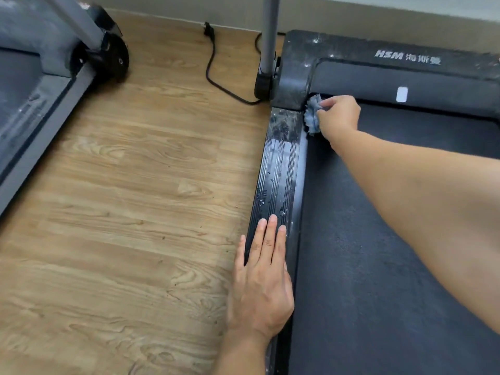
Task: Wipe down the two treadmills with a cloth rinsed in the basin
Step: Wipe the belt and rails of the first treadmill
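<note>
A black treadmill (400,266) fills the right half, with a wet ribbed side rail (278,169) along its left edge. My right hand (338,117) grips a bunched blue-grey cloth (312,115) and holds it against the corner where the rail meets the front cover (351,54). My left hand (263,277) rests flat on the rail nearer to me, fingers straight. A second treadmill (29,104), grey with dust, lies at the far left. No basin is in view.
Wood-pattern floor (140,201) separates the two treadmills. A black power cable (213,74) runs across it to the right treadmill's grey upright post (269,36). The left treadmill's post and round black hinge (108,58) stand at the top left. A wall runs along the back.
</note>
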Demonstrator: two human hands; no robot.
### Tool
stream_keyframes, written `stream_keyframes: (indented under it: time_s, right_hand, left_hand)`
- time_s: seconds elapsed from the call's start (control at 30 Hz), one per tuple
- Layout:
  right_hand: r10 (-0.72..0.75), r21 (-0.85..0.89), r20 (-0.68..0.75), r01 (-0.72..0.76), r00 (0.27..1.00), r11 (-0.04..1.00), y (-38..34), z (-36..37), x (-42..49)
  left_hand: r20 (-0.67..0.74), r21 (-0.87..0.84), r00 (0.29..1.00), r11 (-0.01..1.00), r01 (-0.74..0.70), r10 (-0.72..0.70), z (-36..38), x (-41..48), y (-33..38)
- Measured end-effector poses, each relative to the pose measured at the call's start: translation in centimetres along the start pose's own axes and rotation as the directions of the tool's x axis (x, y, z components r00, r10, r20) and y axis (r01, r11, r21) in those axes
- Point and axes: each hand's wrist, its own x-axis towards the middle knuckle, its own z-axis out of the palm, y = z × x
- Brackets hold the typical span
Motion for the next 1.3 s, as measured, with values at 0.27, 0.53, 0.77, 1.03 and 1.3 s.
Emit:
stream_keyframes:
  time_s: [0.27,0.53,0.77,1.03,1.3]
  right_hand:
    - [-0.318,-0.317,0.209,0.371,0.925,0.873,1.3,1.5,-4.5]
    - [-0.37,-0.405,0.27,0.454,0.889,0.794,1.2,-1.0,-3.9]
    - [-0.2,-0.426,0.365,0.354,0.909,0.832,-0.1,-1.4,-8.7]
    - [-0.315,-0.139,0.534,0.45,0.784,0.882,6.5,-5.7,-26.6]
    - [-0.31,-0.274,0.311,0.397,0.898,0.876,1.9,-1.6,-8.9]
  left_hand:
    - [0.004,-0.001,1.0,1.0,0.008,-0.008,-0.1,0.2,0.0]
    - [0.023,0.01,1.0,1.0,0.008,-0.009,-0.1,0.2,0.1]
    - [0.012,-0.001,1.0,1.0,0.015,-0.015,-0.1,0.2,-0.1]
    - [0.003,-0.015,1.0,1.0,0.009,-0.009,0.1,0.0,-0.3]
    - [-0.007,0.018,1.0,1.0,0.017,-0.017,-0.1,0.4,-0.1]
